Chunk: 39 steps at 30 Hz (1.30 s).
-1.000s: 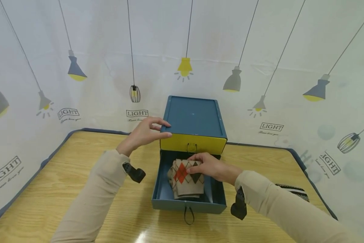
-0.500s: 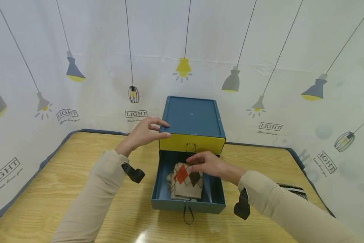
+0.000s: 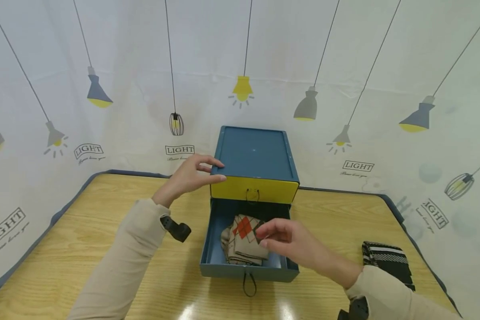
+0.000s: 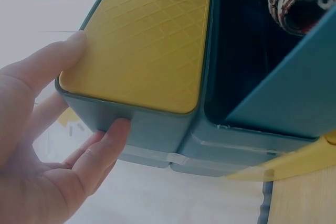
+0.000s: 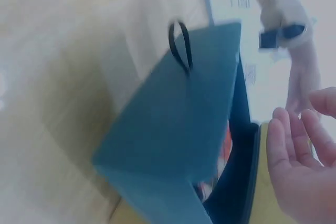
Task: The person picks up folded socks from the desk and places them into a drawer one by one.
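Note:
A two-tier blue drawer box (image 3: 254, 153) has a yellow upper drawer front (image 3: 231, 189). Its lower blue drawer (image 3: 249, 272) is pulled out, and folded beige argyle socks (image 3: 245, 244) with red and dark diamonds lie inside. At the box's upper left corner my left hand (image 3: 189, 174) holds on, thumb by the front edge and fingers against the box. The left wrist view shows a fingertip (image 4: 123, 124) on the blue side. My right hand (image 3: 293, 244) hovers over the drawer's right side, fingers loosely bent and nothing in them.
Folded black-and-white striped socks (image 3: 389, 264) lie on the wooden table (image 3: 163, 284) to the right. A black loop pull (image 3: 249, 284) hangs from the drawer front. Behind the table rises a white curtain (image 3: 207, 58) printed with lamps.
My right hand has let go of the argyle socks and drawn back to the right and toward me. The socks lie folded in the drawer. My left hand keeps its place.

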Tool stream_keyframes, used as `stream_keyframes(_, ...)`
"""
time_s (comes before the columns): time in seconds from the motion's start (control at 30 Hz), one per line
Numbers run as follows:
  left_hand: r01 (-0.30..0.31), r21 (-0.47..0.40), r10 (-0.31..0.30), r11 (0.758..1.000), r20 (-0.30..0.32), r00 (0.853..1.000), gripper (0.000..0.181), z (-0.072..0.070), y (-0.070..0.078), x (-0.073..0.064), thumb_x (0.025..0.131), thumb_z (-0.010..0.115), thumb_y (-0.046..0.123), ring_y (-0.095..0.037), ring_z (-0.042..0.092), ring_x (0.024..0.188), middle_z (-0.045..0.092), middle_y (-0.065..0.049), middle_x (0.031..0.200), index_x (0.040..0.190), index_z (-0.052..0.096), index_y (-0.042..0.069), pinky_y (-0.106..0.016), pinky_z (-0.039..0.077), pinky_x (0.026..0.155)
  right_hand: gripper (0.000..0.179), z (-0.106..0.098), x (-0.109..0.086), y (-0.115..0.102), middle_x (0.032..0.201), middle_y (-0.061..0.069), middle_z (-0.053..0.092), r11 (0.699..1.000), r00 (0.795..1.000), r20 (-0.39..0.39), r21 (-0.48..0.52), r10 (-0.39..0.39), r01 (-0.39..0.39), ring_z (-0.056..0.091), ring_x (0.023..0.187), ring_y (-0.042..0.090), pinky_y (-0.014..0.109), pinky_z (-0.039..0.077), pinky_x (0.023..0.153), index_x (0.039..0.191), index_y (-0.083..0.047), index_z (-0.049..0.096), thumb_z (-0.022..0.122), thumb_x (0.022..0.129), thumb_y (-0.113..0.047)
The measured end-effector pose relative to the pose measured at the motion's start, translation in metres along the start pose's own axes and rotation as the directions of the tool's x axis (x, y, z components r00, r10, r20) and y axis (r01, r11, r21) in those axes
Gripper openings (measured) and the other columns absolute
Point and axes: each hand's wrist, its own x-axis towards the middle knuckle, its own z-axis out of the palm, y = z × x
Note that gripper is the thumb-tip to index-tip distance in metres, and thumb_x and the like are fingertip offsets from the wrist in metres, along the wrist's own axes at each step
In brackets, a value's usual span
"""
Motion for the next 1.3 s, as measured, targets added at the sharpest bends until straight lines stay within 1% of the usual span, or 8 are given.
stream_keyframes(0.2,-0.004,0.003,0.004,1.000,-0.002,1.000,0.034,-0.001,0.002,-0.002,0.078,0.068,0.030,-0.030,0.045,0.111,0.039,-0.006,0.131,0.108,0.062,0.015,-0.046,0.043,0.084,0.026,0.027,-0.036,0.010,0.099,0.029,0.054,0.984,0.996,0.076,0.174,-0.034,0.020,0.059,0.084,0.012,0.024,0.050,0.073,0.104,0.015,0.052,0.054,0.087,-0.005)
stream_keyframes(0.37,-0.005,0.010,0.005,1.000,-0.008,1.000,0.035,-0.003,0.003,-0.003,0.079,0.067,0.030,-0.030,0.045,0.111,0.038,-0.006,0.132,0.109,0.061,0.015,-0.046,0.043,0.084,0.030,0.042,-0.049,0.035,0.099,0.027,0.056,0.977,0.994,0.095,0.204,0.049,-0.068,0.059,0.084,0.008,0.022,0.050,0.071,0.106,0.016,0.052,0.054,0.088,-0.007)
stream_keyframes(0.5,-0.009,0.011,0.009,1.000,-0.011,1.000,0.034,-0.003,0.002,-0.003,0.079,0.067,0.029,-0.031,0.046,0.111,0.039,-0.006,0.132,0.109,0.061,0.014,-0.046,0.043,0.084,0.034,0.052,-0.048,0.049,0.100,0.028,0.057,0.984,0.996,0.027,0.158,0.079,-0.082,0.060,0.086,0.009,0.025,0.050,0.071,0.110,0.018,0.049,0.055,0.088,-0.007)
stream_keyframes(0.6,-0.009,0.007,0.009,1.000,-0.011,1.000,0.034,-0.003,0.002,-0.003,0.079,0.067,0.029,-0.031,0.045,0.111,0.039,-0.006,0.132,0.109,0.061,0.014,-0.047,0.043,0.084,0.038,0.059,-0.043,0.054,0.100,0.028,0.058,0.975,0.988,-0.066,0.184,0.139,-0.125,0.061,0.085,0.010,0.027,0.051,0.071,0.111,0.019,0.049,0.057,0.086,-0.010)
stream_keyframes(0.7,-0.005,0.003,0.005,1.000,-0.008,1.000,0.034,-0.002,0.002,-0.003,0.080,0.066,0.029,-0.031,0.045,0.112,0.039,-0.006,0.132,0.109,0.061,0.014,-0.047,0.043,0.085,0.041,0.067,-0.040,0.058,0.096,0.025,0.060,0.958,0.963,-0.169,0.233,0.209,-0.167,0.062,0.082,0.011,0.027,0.051,0.070,0.108,0.019,0.051,0.061,0.084,-0.013)
stream_keyframes(0.9,-0.005,0.003,0.005,1.000,-0.005,1.000,0.034,-0.001,0.003,-0.002,0.079,0.067,0.029,-0.031,0.045,0.112,0.039,-0.006,0.132,0.109,0.061,0.014,-0.047,0.042,0.085,0.044,0.080,-0.038,0.064,0.090,0.022,0.063,0.954,0.920,-0.312,0.255,0.236,-0.158,0.063,0.077,0.011,0.025,0.051,0.068,0.104,0.019,0.054,0.067,0.079,-0.015)
stream_keyframes(1.03,-0.010,0.001,0.010,1.000,-0.004,1.000,0.034,0.000,0.002,-0.002,0.079,0.067,0.029,-0.031,0.045,0.112,0.039,-0.006,0.132,0.109,0.061,0.014,-0.047,0.042,0.085,0.042,0.084,-0.037,0.065,0.090,0.022,0.063,0.939,0.903,-0.341,0.306,0.262,-0.157,0.064,0.077,0.015,0.026,0.052,0.067,0.104,0.020,0.053,0.067,0.079,-0.012)
stream_keyframes(1.3,-0.014,-0.002,0.014,1.000,-0.004,1.000,0.034,0.001,0.000,0.000,0.079,0.067,0.029,-0.032,0.045,0.111,0.040,-0.006,0.130,0.108,0.062,0.014,-0.047,0.043,0.084,0.036,0.080,-0.025,0.055,0.092,0.017,0.063,0.877,0.887,-0.329,0.457,0.323,-0.150,0.064,0.079,0.016,0.028,0.052,0.068,0.110,0.018,0.051,0.061,0.082,-0.002)
